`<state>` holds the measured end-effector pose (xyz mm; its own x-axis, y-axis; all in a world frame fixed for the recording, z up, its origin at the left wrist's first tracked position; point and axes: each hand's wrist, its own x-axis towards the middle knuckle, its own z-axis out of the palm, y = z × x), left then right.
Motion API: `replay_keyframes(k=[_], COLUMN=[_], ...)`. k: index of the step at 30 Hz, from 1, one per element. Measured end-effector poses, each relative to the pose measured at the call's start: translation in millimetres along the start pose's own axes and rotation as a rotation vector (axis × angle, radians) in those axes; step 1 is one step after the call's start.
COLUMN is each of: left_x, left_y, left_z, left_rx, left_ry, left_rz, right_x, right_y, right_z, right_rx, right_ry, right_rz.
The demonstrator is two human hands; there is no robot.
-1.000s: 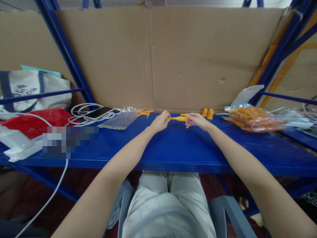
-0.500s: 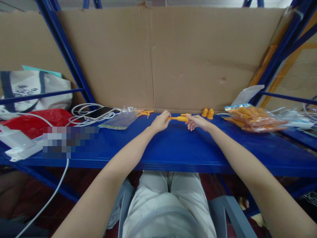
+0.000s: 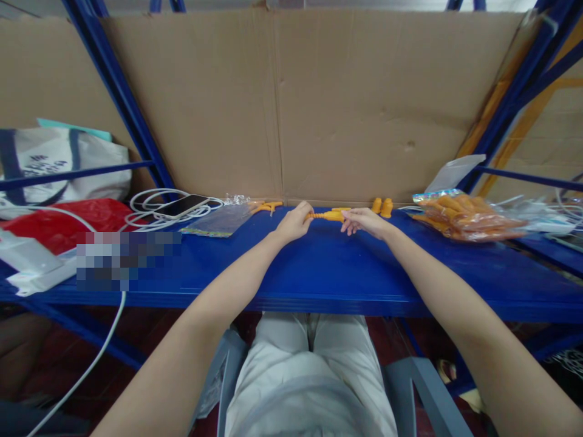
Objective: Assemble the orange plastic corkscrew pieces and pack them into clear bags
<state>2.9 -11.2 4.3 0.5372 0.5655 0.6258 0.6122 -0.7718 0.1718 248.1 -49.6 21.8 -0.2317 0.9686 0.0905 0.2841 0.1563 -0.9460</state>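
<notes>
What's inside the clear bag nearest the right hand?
Orange pieces, heaped together, show through the clear bag. Those lower down are covered by the ones on top, so their shapes and number cannot be told.

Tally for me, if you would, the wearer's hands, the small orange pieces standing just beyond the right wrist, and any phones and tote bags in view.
Hands (left hand, right hand): 2
Small standing orange pieces: 2
Phone: 1
Tote bag: 1
Total: 6
</notes>
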Motion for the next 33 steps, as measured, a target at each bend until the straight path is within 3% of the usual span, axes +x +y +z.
replay_keyframes(k=[7, 14, 33], left_x=[0.8, 1.1, 0.1], left_y=[0.9, 0.1, 0.5], left_z=[1.5, 1.9, 2.2], left_rx=[0.009, 0.020, 0.017], left_ry=[0.005, 0.003, 0.000], left_rz=[0.009, -0.005, -0.020], right_x=[-0.7, -2.1, -3.0], right_y=[-4.9, -1.9, -3.6], right_z=[4.3, -0.4, 2.2], right_rx=[-0.053, 0.012, 0.006], right_ry=[0.021, 0.050, 0.070], right_rz=[0.123, -0.015, -0.048])
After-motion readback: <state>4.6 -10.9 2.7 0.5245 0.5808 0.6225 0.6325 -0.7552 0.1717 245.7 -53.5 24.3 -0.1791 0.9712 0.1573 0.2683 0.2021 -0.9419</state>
